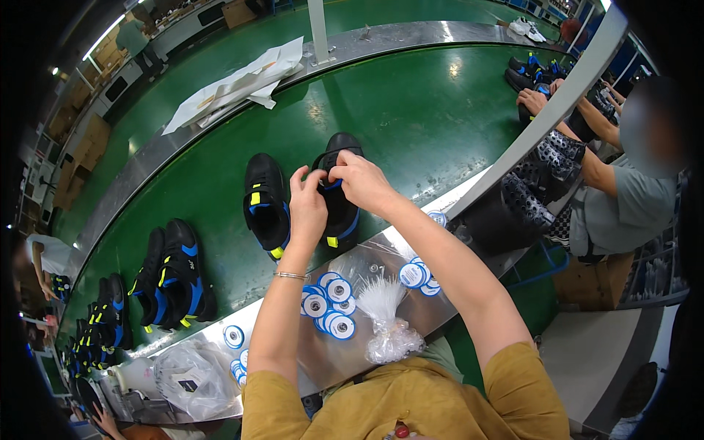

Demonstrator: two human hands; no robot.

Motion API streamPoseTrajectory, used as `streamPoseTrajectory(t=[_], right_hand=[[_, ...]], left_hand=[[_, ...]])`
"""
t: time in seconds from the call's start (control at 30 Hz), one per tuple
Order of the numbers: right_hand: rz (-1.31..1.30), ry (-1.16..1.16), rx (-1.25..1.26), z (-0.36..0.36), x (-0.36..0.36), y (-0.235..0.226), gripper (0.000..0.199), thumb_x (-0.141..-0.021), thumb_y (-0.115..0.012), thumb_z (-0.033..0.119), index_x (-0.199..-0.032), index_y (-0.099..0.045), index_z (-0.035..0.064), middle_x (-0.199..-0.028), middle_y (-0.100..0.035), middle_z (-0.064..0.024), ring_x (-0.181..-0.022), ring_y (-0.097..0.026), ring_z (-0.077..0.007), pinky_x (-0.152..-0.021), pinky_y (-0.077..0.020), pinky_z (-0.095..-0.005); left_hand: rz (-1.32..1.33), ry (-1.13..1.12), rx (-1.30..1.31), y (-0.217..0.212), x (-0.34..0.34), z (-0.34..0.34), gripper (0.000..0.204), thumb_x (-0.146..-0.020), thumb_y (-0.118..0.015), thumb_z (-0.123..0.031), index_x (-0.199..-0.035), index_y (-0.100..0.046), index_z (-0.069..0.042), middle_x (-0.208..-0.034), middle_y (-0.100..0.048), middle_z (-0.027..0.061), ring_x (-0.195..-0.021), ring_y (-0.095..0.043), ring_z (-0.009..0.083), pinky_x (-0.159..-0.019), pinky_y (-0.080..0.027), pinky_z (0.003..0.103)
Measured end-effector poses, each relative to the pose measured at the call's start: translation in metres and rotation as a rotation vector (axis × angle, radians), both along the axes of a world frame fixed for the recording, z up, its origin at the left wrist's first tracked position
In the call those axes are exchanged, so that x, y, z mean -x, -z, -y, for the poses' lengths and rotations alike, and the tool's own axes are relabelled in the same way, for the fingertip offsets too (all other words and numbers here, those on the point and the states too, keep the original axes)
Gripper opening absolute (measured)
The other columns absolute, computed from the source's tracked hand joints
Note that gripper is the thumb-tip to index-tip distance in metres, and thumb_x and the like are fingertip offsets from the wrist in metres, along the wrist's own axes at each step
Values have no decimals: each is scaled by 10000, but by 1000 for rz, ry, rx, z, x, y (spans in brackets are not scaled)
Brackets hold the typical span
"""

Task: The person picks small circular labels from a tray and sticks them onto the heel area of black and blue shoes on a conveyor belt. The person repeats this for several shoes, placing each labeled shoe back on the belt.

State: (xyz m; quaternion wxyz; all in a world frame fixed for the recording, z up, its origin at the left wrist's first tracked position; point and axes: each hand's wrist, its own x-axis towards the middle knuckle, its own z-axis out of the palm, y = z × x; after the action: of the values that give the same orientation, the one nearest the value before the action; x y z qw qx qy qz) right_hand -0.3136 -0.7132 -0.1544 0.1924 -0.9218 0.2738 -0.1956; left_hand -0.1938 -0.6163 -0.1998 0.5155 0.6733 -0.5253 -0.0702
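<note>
Fingers of the left hand (308,205) are curling inward, thumb and index tips almost meeting, and those of the right hand (364,183) are bunching close beside them; from my distant seat I cannot tell whether either is gripping anything. Both are working at the front of a low black shoe (341,220) with blue and yellow trim, which is standing mid-scene with its toe pointing far. Near the fingertips, a slim black strap (326,154) is arching above the upper.

I am judging this shoe to be mid-step: the strap is standing proud, so settling it is probably remaining, and I am making out no round tag on the shoe. Its matching black shoe (260,172) is standing just left, with no hand on it.

I am counting two shoes here and two in a black-and-blue pair (192,279) farther left; the row of similar shoes (114,315) beyond is overlapping too much to count. On the near steel ledge (315,374), roughly eight round white-and-blue card tags (339,290) are overlapping, with smaller groups lying right and left. One bundle of thin clear plastic ties (381,297) and one crumpled transparent bag (194,381) are lying there too.
</note>
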Motion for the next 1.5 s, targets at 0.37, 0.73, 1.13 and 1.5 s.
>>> streamPoseTrajectory(t=[0.37,0.73,1.13,1.5], right_hand=[[-16,3,19,-4,-6,6,212,-768,-557,-44,-894,-686,67,-995,-602,-90,-955,-596,-299,-825,-493,-413],[111,-37,86,-8,-27,6,187,-754,-551,-20,-904,-655,25,-922,-646,-136,-943,-607,-336,-849,-503,-422],[130,-133,74,-24,-19,10,240,-746,-586,7,-983,-617,-13,-984,-645,-158,-930,-602,-306,-808,-501,-370],[309,467,-320,-5,14,13,252,-832,-680,206,-1022,-630,48,-884,-644,-135,-788,-635,-276,-686,-502,-391]], left_hand=[[153,-73,-130,5,0,-9,128,-821,-556,0,-916,-638,24,-1128,-590,272,-915,-634,434,-799,-541,453],[-97,-102,-57,10,0,-17,276,-830,-550,23,-1093,-473,-12,-955,-644,243,-883,-642,428,-721,-515,475],[17,-79,12,6,-12,-23,495,-770,-540,80,-1250,-519,-39,-1168,-564,239,-1051,-581,418,-861,-504,449],[433,-103,-74,-7,-8,-18,231,-772,-622,43,-991,-661,-23,-1102,-572,151,-1019,-587,333,-749,-562,415]])
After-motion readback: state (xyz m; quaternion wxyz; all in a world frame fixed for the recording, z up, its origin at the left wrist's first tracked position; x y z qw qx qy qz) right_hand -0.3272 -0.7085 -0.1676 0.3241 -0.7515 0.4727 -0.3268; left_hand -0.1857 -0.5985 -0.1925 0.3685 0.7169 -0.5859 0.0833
